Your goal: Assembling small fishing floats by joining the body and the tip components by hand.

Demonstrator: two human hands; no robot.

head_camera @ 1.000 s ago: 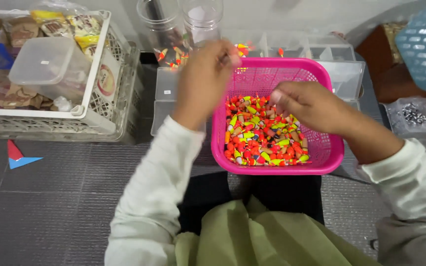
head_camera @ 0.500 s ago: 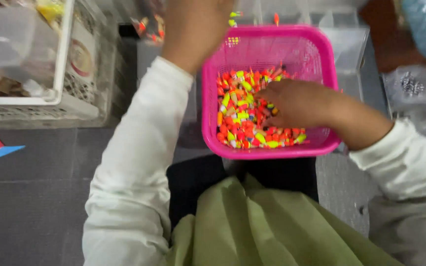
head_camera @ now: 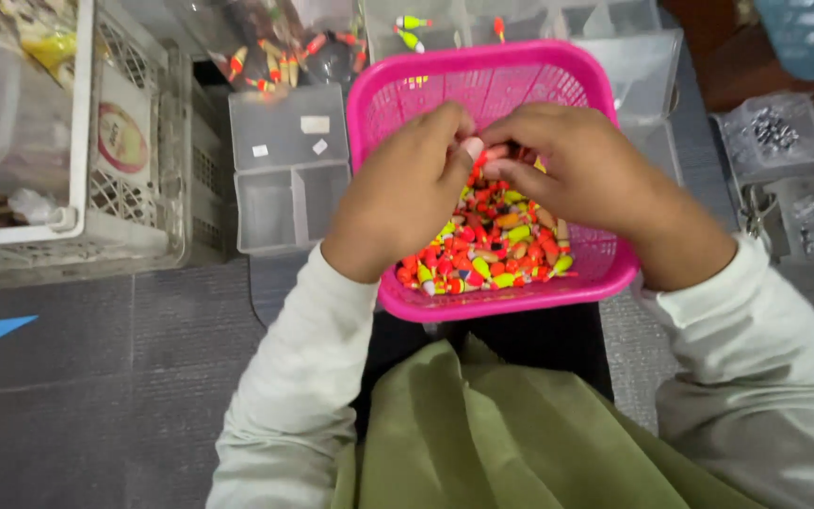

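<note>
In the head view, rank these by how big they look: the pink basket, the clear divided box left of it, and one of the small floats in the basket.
1. pink basket, largest.
2. clear divided box, clearly smaller, though it lies farther from the camera.
3. a single float, by far the smallest.

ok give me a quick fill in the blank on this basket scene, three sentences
1. Both hands meet over a basket whose colour is ____.
2. The left hand and right hand pinch a small piece above a heap of small ____.
3. The white crate stands on the person's ____ side.

Missing words: pink; floats; left
</note>
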